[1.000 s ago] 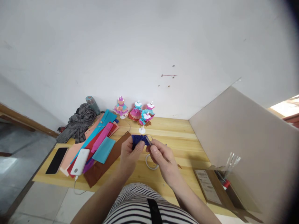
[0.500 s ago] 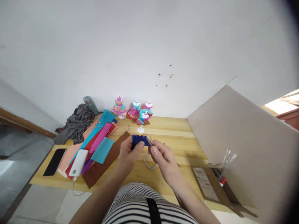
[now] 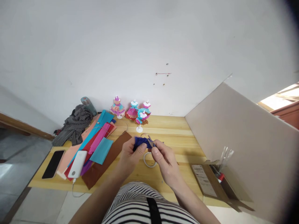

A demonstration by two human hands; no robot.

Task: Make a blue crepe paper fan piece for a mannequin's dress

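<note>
My left hand (image 3: 130, 154) pinches a gathered piece of dark blue crepe paper (image 3: 140, 142) above the wooden table (image 3: 177, 140). My right hand (image 3: 163, 157) is closed beside it, gripping a thin metal tool (image 3: 150, 142) whose tip meets the blue paper. A white ring of tape (image 3: 149, 159) lies on the table just under my hands.
Coloured paper strips (image 3: 98, 140), a brown strip (image 3: 105, 161), a white power bank (image 3: 77, 164) and a black phone (image 3: 52, 159) lie left. Striped cloth (image 3: 74, 125) and a bottle (image 3: 88, 105) sit at the back left. Several small paper-dress figures (image 3: 133, 112) stand by the wall. A grey board (image 3: 238, 137) and a cardboard box (image 3: 211, 182) are right.
My hands stay together on the blue paper and have shifted slightly right. The view has drifted a little, so the table things sit slightly further left.
</note>
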